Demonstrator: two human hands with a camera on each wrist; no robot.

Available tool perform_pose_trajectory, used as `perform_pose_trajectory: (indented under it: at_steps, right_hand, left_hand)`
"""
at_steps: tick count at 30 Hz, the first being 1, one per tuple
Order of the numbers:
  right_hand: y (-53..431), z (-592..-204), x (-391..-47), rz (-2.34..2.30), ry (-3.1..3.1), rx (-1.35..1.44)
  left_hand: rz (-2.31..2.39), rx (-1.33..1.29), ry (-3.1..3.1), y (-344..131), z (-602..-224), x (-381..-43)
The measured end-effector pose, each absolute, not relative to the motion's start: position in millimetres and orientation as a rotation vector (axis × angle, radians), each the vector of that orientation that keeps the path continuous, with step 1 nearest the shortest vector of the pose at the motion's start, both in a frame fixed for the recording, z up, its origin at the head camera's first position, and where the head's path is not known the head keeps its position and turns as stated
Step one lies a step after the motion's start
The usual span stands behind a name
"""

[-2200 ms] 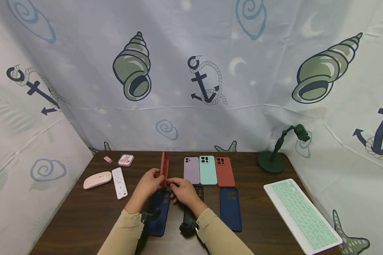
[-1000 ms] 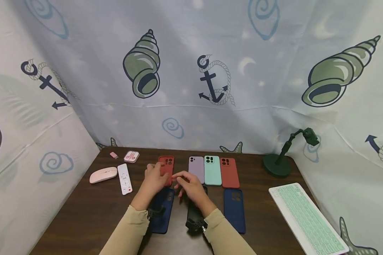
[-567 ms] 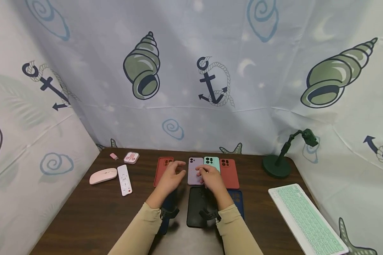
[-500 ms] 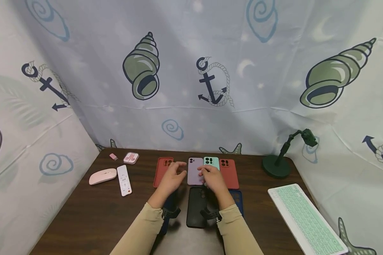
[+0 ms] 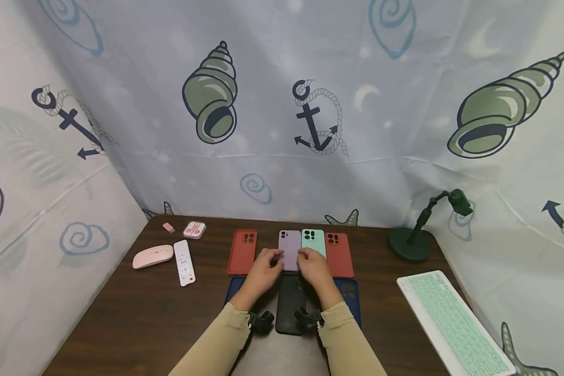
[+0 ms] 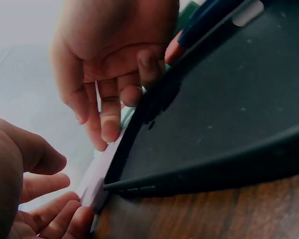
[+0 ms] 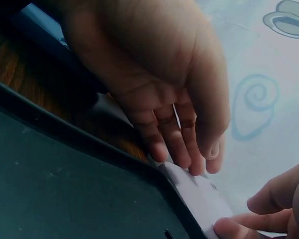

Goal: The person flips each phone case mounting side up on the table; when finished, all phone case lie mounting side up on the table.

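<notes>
A lilac phone case [image 5: 289, 249] lies in the middle of the upper row. My left hand [image 5: 262, 271] is at its left edge, fingertips touching it low down, the thumb apart in the left wrist view. On the right edge my right hand [image 5: 317, 271] rests its fingertips, also seen loosely bent in that view. Just below the lilac case lies a black phone case [image 5: 289, 308], between the forearms, its hollow side and raised rim showing in the left wrist view. A mint case [image 5: 314, 239] adjoins the lilac one, partly behind the right hand.
Red cases flank the row, one at left [image 5: 242, 251] and one at right [image 5: 339, 256]. Navy cases, left [image 5: 235, 285] and right [image 5: 349, 299], lie partly under the arms. A mouse [image 5: 152, 256], remote [image 5: 184, 262], keyboard [image 5: 456, 324] and green lamp [image 5: 410, 244] stand around.
The left red case, earlier held upright, was laid flat and let go. Both hands then moved right, and have now come down to the lilac case's two edges.
</notes>
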State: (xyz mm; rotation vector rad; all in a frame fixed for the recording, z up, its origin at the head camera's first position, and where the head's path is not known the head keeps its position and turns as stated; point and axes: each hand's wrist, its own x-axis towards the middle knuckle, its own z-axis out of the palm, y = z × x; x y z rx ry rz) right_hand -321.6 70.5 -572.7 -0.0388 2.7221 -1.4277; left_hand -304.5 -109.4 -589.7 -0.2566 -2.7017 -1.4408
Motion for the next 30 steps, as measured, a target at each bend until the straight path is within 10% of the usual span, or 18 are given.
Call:
perform_pose_trajectory:
  at_steps: [30]
  right_hand:
    - [78.7, -575.2, -328.4, -1.405, 2.720, -0.070]
  left_hand:
    - [-1.338, -0.196, -2.744, -104.5, -584.3, -304.7]
